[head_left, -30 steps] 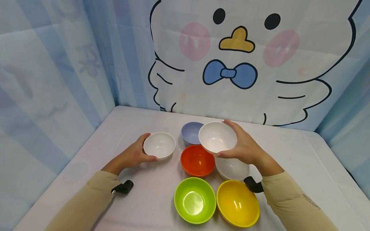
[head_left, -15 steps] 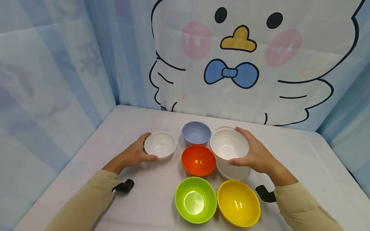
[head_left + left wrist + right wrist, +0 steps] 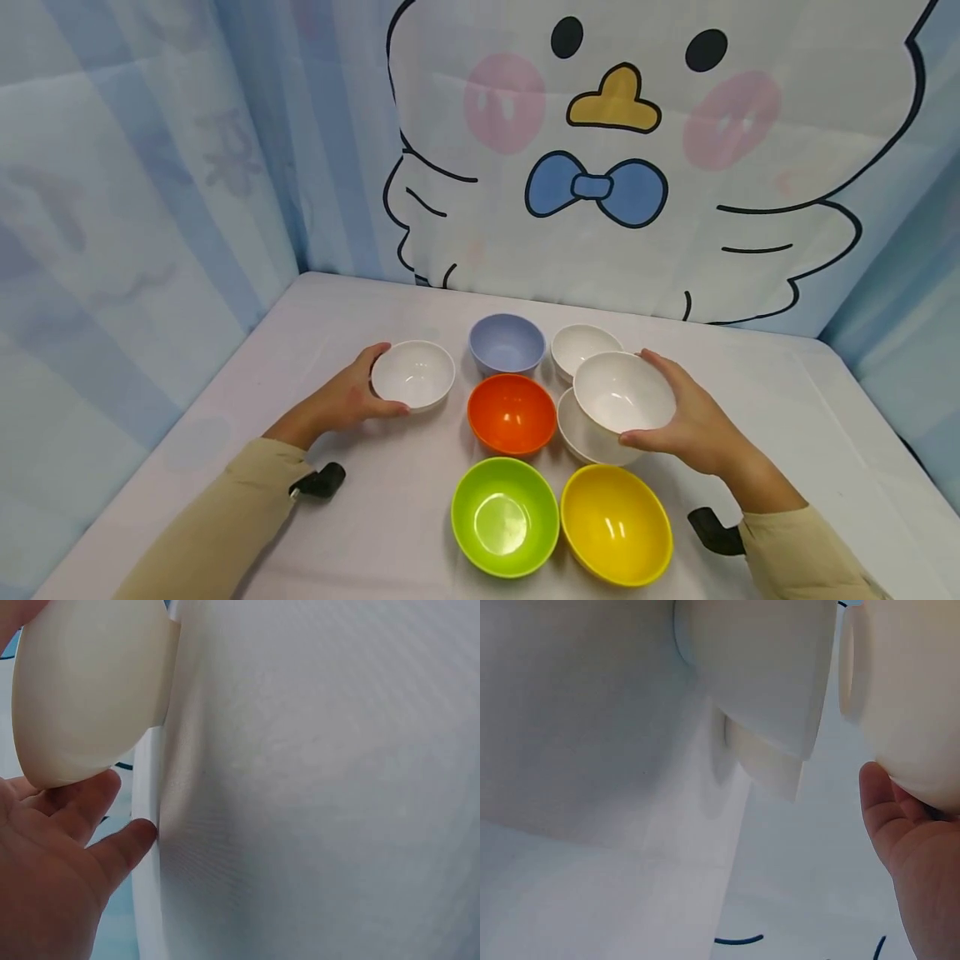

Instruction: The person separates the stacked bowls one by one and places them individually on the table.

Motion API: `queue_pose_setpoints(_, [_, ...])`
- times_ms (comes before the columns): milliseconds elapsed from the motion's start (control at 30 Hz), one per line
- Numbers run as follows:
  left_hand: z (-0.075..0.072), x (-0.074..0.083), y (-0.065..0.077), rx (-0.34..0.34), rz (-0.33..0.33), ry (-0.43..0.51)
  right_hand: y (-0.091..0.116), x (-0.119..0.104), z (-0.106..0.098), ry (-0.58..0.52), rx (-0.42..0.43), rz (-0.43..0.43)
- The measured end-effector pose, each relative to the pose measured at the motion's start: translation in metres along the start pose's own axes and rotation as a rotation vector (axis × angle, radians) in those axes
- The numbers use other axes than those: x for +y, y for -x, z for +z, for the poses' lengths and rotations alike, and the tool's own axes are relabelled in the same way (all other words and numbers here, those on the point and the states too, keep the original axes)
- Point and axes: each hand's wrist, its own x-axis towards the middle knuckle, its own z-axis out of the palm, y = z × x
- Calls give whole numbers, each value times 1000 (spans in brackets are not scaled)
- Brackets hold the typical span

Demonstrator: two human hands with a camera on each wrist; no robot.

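My left hand [image 3: 351, 395] grips a white bowl [image 3: 413, 377] by its side, thumb at the near rim and fingers at the far side. In the left wrist view this bowl [image 3: 94, 682] has its foot against or very near the table. My right hand [image 3: 693, 421] holds another white bowl [image 3: 624, 392] by its right side, raised above the table. Beneath it, a white bowl [image 3: 588, 442] is partly covered. Just behind stands a smaller white bowl [image 3: 581, 343]. The right wrist view shows the held bowl [image 3: 915, 697] apart from the standing bowl [image 3: 757, 675].
A blue-violet bowl [image 3: 507, 343], an orange bowl [image 3: 512, 415] and a green bowl [image 3: 506, 517] form a column mid-table. Beside the green one is a yellow bowl [image 3: 617, 525]. A printed curtain [image 3: 600, 258] hangs behind the white table [image 3: 225, 467].
My right hand has carried its white bowl rightward and toward me, uncovering the blue-violet bowl and the small white bowl behind. My left hand and its bowl have stayed in place.
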Motion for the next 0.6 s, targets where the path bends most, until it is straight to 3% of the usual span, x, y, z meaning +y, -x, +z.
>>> queue_pose_setpoints(600, [12,6,-13,20,-31,-13,34,20,-8,36,78,100])
